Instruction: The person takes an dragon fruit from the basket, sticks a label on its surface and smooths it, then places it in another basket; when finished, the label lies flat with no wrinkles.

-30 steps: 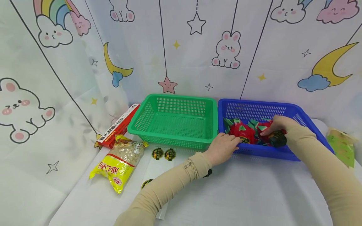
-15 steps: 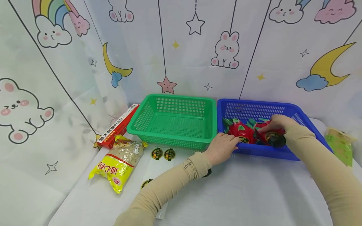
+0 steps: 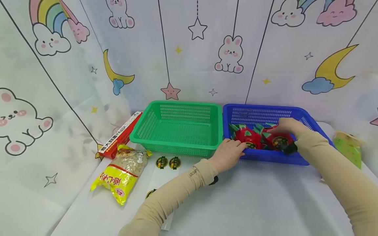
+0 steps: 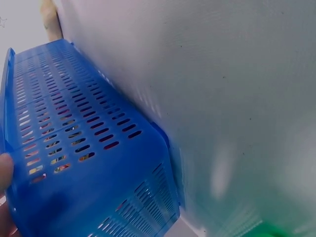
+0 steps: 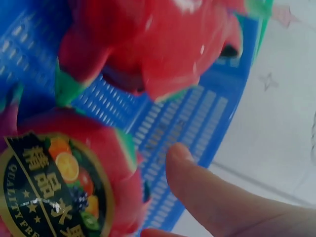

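My left hand (image 3: 228, 154) grips the front left corner of the blue basket (image 3: 271, 156), fingers over its rim. In the left wrist view, fingertips (image 4: 5, 173) show at the edge, against the basket's perforated wall (image 4: 89, 173). Two red dragon fruits with green-tipped scales lie inside, the left one (image 3: 246, 136) beside the right one (image 3: 276, 139). Above the right fruit is my right hand (image 3: 287, 126). In the right wrist view, its thumb (image 5: 197, 182) is extended, apart from a fruit (image 5: 123, 163) bearing a round black-and-gold label. Its other fingers are mostly hidden.
A green basket (image 3: 177, 149) with nothing in it stands left of the blue one. Further left lie a red pasta box (image 3: 121, 135) and a yellow bag of pasta (image 3: 121, 173). Round stickers (image 3: 168, 162) sit on a white sheet. A green packet (image 3: 348, 147) lies far right.
The right dragon fruit has turned under my right hand, so its round label now faces more forward. The head view has shifted slightly to the right. My left hand stays on the rim.
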The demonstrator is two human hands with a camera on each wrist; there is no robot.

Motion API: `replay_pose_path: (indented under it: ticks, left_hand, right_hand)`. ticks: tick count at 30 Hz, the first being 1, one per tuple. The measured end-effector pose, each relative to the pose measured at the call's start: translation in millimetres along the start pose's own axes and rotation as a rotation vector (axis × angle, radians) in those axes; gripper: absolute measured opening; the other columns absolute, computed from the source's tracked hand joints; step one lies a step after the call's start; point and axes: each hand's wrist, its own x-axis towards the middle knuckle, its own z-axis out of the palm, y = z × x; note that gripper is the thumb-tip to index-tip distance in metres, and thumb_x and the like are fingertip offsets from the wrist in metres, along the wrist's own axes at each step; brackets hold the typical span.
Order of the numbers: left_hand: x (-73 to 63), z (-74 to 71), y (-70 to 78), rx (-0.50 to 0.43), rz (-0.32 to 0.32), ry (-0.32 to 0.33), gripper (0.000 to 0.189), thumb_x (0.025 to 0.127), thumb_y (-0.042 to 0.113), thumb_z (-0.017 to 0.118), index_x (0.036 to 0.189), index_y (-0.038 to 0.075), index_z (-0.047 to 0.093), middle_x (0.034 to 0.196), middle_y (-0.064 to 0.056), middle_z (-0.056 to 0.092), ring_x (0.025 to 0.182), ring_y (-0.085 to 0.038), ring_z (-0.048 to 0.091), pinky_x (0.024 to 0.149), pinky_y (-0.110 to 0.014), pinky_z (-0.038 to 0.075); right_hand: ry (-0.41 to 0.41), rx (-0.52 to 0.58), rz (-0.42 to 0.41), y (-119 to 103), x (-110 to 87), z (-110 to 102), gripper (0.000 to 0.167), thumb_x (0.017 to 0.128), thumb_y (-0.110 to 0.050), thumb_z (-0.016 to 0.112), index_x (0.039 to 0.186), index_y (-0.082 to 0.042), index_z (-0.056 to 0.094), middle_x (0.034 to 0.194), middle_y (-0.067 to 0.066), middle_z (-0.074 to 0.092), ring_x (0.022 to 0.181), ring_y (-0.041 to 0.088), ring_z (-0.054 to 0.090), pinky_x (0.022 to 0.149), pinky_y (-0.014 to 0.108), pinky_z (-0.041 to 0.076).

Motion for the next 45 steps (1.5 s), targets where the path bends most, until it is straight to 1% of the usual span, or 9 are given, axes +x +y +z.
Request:
replay_pose_path:
  ticks: [4, 10, 13, 16, 23, 28, 31, 39, 45]
  left_hand:
    - [-1.8, -2.5, -4.9, -0.026, 0.013, -0.038, 0.028, 0.093, 0.035, 0.053, 0.117, 0.022, 0.057, 0.104, 0.009, 0.062, 0.093, -0.005, 0.059, 0.083, -0.021, 0.043]
    - [-8.5, -6.2, -11.6, -0.088, 0.042, -0.064, 0.041, 0.092, 0.036, 0.054, 0.128, 0.016, 0.050, 0.124, 0.002, 0.053, 0.116, -0.013, 0.049, 0.102, -0.027, 0.037]
    - [-14.2, -11.8, -13.7, -0.066, 0.041, -0.042, 0.047, 0.092, 0.039, 0.054, 0.133, 0.017, 0.046, 0.136, -0.001, 0.046, 0.128, -0.021, 0.041, 0.110, -0.036, 0.029]
    - [-20.3, -17.0, -16.5, -0.040, 0.032, -0.023, 0.050, 0.092, 0.041, 0.053, 0.135, 0.019, 0.043, 0.143, -0.002, 0.040, 0.133, -0.027, 0.035, 0.112, -0.044, 0.024]
    - [-32.0, -20.4, -24.4, -0.014, 0.031, -0.015, 0.047, 0.092, 0.041, 0.053, 0.133, 0.018, 0.047, 0.143, -0.003, 0.041, 0.132, -0.028, 0.037, 0.110, -0.044, 0.027]
    - [-40.0, -22.2, -28.2, 0.009, 0.044, 0.012, 0.047, 0.091, 0.041, 0.053, 0.131, 0.018, 0.048, 0.141, -0.004, 0.043, 0.130, -0.028, 0.039, 0.109, -0.044, 0.030]
    - [-46.0, -24.5, -29.8, 0.011, 0.037, 0.015, 0.047, 0.091, 0.041, 0.054, 0.132, 0.018, 0.047, 0.140, -0.003, 0.043, 0.129, -0.028, 0.040, 0.108, -0.045, 0.031]
    - [-64.5, -33.3, -34.0, 0.031, 0.026, 0.048, 0.046, 0.089, 0.041, 0.057, 0.128, 0.017, 0.050, 0.135, -0.003, 0.048, 0.126, -0.028, 0.044, 0.105, -0.047, 0.034]
    - [-77.4, -36.8, -36.6, 0.054, 0.043, 0.044, 0.046, 0.088, 0.042, 0.058, 0.127, 0.017, 0.051, 0.134, -0.002, 0.049, 0.124, -0.028, 0.046, 0.103, -0.047, 0.036]
  right_hand:
    - [0.072, -0.059, -0.036, -15.9, -9.2, 2.6, 0.059, 0.083, -0.042, 0.061, 0.100, 0.014, 0.052, 0.094, 0.029, 0.059, 0.084, 0.040, 0.058, 0.071, 0.052, 0.049]
    - [0.203, -0.151, -0.025, -42.1, -22.7, 15.6, 0.058, 0.085, -0.036, 0.062, 0.110, 0.014, 0.050, 0.108, 0.038, 0.050, 0.094, 0.055, 0.050, 0.069, 0.061, 0.047]
    - [0.273, -0.184, -0.060, -52.6, -29.4, 21.5, 0.044, 0.087, -0.026, 0.061, 0.105, 0.013, 0.051, 0.100, 0.035, 0.052, 0.084, 0.050, 0.054, 0.060, 0.056, 0.050]
    - [0.361, -0.203, -0.105, -61.5, -35.0, 27.2, 0.032, 0.088, -0.018, 0.059, 0.101, 0.010, 0.054, 0.093, 0.030, 0.055, 0.073, 0.040, 0.057, 0.052, 0.048, 0.050]
    - [0.521, -0.180, -0.222, -75.7, -46.7, 40.3, 0.022, 0.086, -0.009, 0.057, 0.101, 0.007, 0.060, 0.083, 0.021, 0.061, 0.061, 0.026, 0.055, 0.043, 0.031, 0.047]
    - [0.586, -0.177, -0.269, -85.6, -51.3, 48.6, 0.023, 0.084, -0.012, 0.062, 0.101, 0.004, 0.062, 0.086, 0.021, 0.065, 0.066, 0.030, 0.060, 0.045, 0.036, 0.051]
    - [0.627, -0.187, -0.305, -90.8, -54.1, 53.8, 0.022, 0.083, -0.013, 0.064, 0.099, 0.003, 0.063, 0.083, 0.018, 0.066, 0.065, 0.029, 0.061, 0.045, 0.036, 0.051]
    - [0.748, -0.224, -0.447, -102.0, -63.5, 70.5, 0.020, 0.079, -0.015, 0.070, 0.091, 0.000, 0.064, 0.067, 0.008, 0.060, 0.053, 0.019, 0.051, 0.040, 0.024, 0.039]
    - [0.856, -0.234, -0.560, -109.4, -72.5, 84.4, 0.020, 0.076, -0.016, 0.074, 0.089, -0.003, 0.066, 0.077, 0.009, 0.067, 0.059, 0.022, 0.059, 0.042, 0.026, 0.042]
